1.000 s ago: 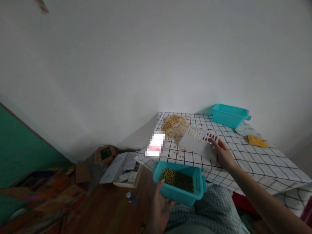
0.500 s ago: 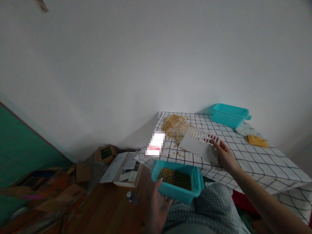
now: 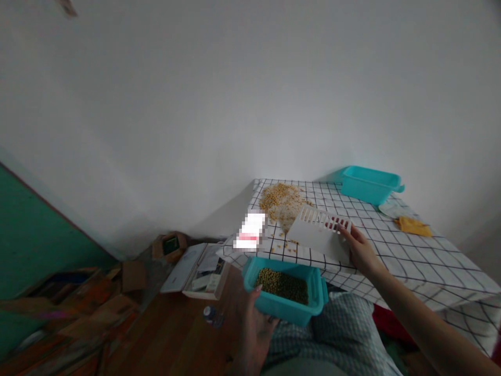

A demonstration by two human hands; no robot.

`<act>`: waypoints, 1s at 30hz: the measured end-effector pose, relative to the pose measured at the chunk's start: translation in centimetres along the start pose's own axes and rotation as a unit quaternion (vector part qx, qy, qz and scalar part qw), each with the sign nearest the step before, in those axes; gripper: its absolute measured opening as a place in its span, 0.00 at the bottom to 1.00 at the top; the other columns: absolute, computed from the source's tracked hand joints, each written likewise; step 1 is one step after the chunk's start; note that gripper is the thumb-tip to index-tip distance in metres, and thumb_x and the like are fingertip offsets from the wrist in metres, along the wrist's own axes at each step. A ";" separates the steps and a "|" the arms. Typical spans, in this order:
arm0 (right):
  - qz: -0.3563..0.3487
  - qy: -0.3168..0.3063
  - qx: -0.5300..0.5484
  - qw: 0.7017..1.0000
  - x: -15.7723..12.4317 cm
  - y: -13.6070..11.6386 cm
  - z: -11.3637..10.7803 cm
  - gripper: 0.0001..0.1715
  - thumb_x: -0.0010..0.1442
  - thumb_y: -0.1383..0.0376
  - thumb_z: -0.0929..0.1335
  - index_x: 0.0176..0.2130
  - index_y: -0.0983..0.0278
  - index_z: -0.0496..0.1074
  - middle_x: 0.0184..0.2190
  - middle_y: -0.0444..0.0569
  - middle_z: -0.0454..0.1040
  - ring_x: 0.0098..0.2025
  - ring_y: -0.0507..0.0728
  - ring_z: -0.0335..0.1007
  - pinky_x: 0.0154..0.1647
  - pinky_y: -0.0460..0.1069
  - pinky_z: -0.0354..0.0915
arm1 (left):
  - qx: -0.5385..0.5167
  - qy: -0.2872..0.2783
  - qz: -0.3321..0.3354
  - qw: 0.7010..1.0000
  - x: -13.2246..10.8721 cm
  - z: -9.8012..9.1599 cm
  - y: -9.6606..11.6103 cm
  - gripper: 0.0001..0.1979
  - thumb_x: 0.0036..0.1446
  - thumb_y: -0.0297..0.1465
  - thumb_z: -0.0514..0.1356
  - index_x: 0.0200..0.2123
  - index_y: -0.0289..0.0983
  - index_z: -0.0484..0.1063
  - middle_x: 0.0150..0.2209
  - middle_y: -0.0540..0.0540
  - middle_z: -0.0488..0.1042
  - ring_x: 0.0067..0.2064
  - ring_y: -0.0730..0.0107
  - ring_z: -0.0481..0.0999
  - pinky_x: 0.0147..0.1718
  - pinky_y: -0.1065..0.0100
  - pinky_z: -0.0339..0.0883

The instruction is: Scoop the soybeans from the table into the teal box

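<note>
My left hand (image 3: 256, 321) supports a turquoise plastic tub (image 3: 279, 308) from below, its thumb on the near side wall. Inside lie yellow beans (image 3: 270, 278) on the left and darker green beans (image 3: 295, 290) on the right. The tub is held just off the table's front edge, above my lap. My right hand (image 3: 360, 249) is closed on the right end of a white slotted plastic piece (image 3: 315, 235), fingers over its slots. That piece is tilted over the front part of the table. Behind its left end, loose yellow beans (image 3: 278, 196) spread over the cloth.
A checked cloth (image 3: 407, 261) covers the table. Another turquoise tub (image 3: 368, 185) stands by the wall, near a yellow cloth-like item (image 3: 413, 226). A bright blurred-out rectangle (image 3: 250, 231) lies at the left edge. Below are an open white box (image 3: 205, 277), a bottle (image 3: 211, 316) and cardboard boxes (image 3: 133, 277).
The white slotted piece and my right hand have shifted very slightly left. My left hand and the tub of beans are almost still.
</note>
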State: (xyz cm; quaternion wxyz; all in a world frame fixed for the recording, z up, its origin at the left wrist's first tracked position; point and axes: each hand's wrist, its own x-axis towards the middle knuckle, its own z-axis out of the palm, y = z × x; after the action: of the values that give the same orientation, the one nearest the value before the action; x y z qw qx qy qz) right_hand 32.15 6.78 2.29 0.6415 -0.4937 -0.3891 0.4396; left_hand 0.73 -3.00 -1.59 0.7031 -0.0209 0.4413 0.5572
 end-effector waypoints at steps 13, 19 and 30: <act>0.009 0.012 0.012 1.000 -0.6 -0.3 0.4 0.35 0.51 0.34 0.87 0.47 0.51 0.87 0.47 0.49 0.93 0.49 0.71 0.91 0.41 0.59 0.85 | 0.000 0.002 0.000 1.000 -0.2 0.2 0.0 0.26 0.78 0.34 0.63 0.75 0.37 0.71 0.54 0.38 0.89 0.48 0.52 0.91 0.58 0.50 0.85; 0.016 0.004 -0.003 1.000 -1.1 -0.6 0.4 0.37 0.54 0.34 0.85 0.52 0.52 0.88 0.46 0.50 0.93 0.46 0.71 0.91 0.38 0.57 0.84 | 0.011 0.019 -0.009 1.000 -0.3 0.3 0.1 0.26 0.78 0.35 0.63 0.75 0.36 0.72 0.59 0.35 0.88 0.50 0.51 0.90 0.58 0.49 0.85; 0.029 -0.019 0.014 0.999 -1.7 -1.3 1.2 0.34 0.54 0.37 0.87 0.50 0.53 0.88 0.44 0.48 0.93 0.40 0.66 0.90 0.33 0.53 0.81 | 0.014 0.015 -0.010 1.000 0.1 0.0 0.1 0.23 0.79 0.35 0.62 0.72 0.36 0.74 0.59 0.36 0.88 0.50 0.50 0.90 0.46 0.53 0.86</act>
State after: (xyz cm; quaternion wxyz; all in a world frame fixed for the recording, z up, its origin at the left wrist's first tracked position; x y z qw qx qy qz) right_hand 30.77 5.37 3.66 0.6279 -0.4875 -0.3802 0.4728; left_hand 0.64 -2.83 -1.60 0.7023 -0.0235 0.4592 0.5434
